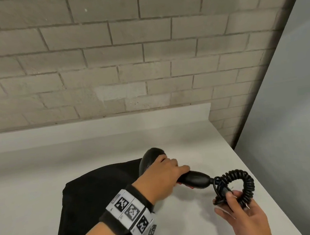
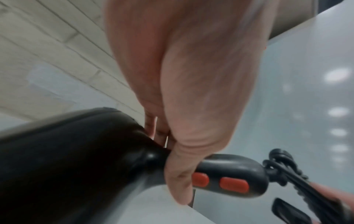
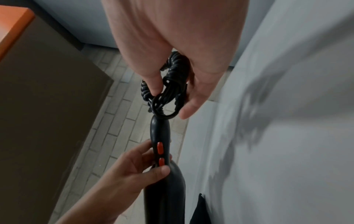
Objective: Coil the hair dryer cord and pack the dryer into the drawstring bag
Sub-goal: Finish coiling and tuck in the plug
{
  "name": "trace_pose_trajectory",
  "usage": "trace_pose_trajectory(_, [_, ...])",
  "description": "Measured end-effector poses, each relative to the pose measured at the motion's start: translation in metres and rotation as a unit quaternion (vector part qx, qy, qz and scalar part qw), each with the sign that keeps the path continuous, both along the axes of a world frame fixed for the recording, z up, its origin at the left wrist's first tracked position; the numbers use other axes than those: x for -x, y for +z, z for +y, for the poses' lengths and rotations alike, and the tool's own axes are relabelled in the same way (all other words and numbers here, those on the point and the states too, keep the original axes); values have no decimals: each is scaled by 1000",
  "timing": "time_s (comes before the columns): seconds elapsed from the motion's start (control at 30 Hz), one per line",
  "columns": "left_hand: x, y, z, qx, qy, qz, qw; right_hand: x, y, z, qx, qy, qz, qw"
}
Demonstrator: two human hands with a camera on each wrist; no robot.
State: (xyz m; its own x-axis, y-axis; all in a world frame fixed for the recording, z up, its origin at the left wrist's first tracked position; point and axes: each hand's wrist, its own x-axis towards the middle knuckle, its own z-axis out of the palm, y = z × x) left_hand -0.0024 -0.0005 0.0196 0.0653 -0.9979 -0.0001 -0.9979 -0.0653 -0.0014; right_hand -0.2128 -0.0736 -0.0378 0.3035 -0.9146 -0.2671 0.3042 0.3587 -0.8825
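A black hair dryer (image 1: 194, 179) with two red-orange switches (image 2: 233, 184) on its handle is held above the white table. My left hand (image 1: 161, 175) grips the handle near the barrel (image 2: 67, 159), fingers wrapped round it. The curly black cord (image 1: 245, 184) is bunched into a loop at the handle's end. My right hand (image 1: 239, 211) pinches that bundled cord (image 3: 172, 84) between thumb and fingers. The black drawstring bag (image 1: 93, 195) lies flat on the table under my left forearm; its opening cannot be made out.
The white table (image 1: 200, 141) ends at a right edge (image 1: 260, 173) close to my right hand, with grey floor beyond. A pale brick wall (image 1: 107, 65) runs behind the table. A brown cabinet with an orange top (image 3: 17, 22) shows in the right wrist view.
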Motion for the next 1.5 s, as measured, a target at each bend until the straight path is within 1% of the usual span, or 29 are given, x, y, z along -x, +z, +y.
trace_pose_trajectory(0.13, [-4,-8,-27,-31,-45,-34,998,8,-10,5,-115,16,0,993])
trace_pose_trajectory(0.23, [-4,-17,-43,-62,-75,-54,994,8,-18,7,-170,34,15,985])
trace_pose_trajectory(0.37, [-4,-25,-56,-95,-94,-63,989,8,-25,12,-231,47,31,971])
trace_pose_trajectory(0.53, [-5,-31,-68,-98,-95,-59,989,9,-28,6,-249,44,61,966])
trace_pose_trajectory(0.7, [-10,-36,-73,-82,-98,-34,991,15,-27,-1,-269,101,104,952])
trace_pose_trajectory(0.77, [-11,-39,-74,-80,-99,-25,992,18,-22,1,-250,105,149,951])
trace_pose_trajectory(0.87, [-12,-42,-75,-79,-101,-19,992,24,-23,4,-172,67,206,961])
trace_pose_trajectory(0.9, [-12,-43,-75,-79,-101,-19,992,17,-18,5,-147,49,220,963])
trace_pose_trajectory(0.93, [-12,-43,-75,-79,-102,-20,991,17,-15,7,-106,46,215,970])
trace_pose_trajectory(0.97, [-12,-44,-76,-82,-102,-21,991,18,-8,9,-32,59,225,972])
trace_pose_trajectory(1.0, [-11,-44,-76,-86,-103,-23,991,17,-4,9,20,12,245,969])
trace_pose_trajectory(1.03, [-11,-45,-77,-90,-102,-26,990,16,1,6,28,-1,248,968])
trace_pose_trajectory(1.07, [-10,-46,-78,-92,-99,-27,990,17,0,4,17,31,239,970])
trace_pose_trajectory(1.1, [-9,-47,-78,-92,-97,-26,991,21,-5,0,-11,21,242,970])
trace_pose_trajectory(1.17, [-9,-48,-79,-90,-90,-25,992,33,-8,-4,-11,4,257,966])
trace_pose_trajectory(1.23, [-9,-50,-77,-82,-78,-18,993,39,-7,-11,30,20,269,963])
trace_pose_trajectory(1.3, [-8,-50,-72,-60,-66,5,996,41,-3,-13,90,34,275,957])
trace_pose_trajectory(1.4, [-3,-43,-55,-21,-42,39,998,42,-7,-12,170,66,253,950])
trace_pose_trajectory(1.43, [-1,-40,-47,-5,-31,60,998,40,-6,-10,203,73,247,945])
trace_pose_trajectory(1.5, [5,-31,-25,32,-5,132,991,33,-5,-5,266,101,239,928])
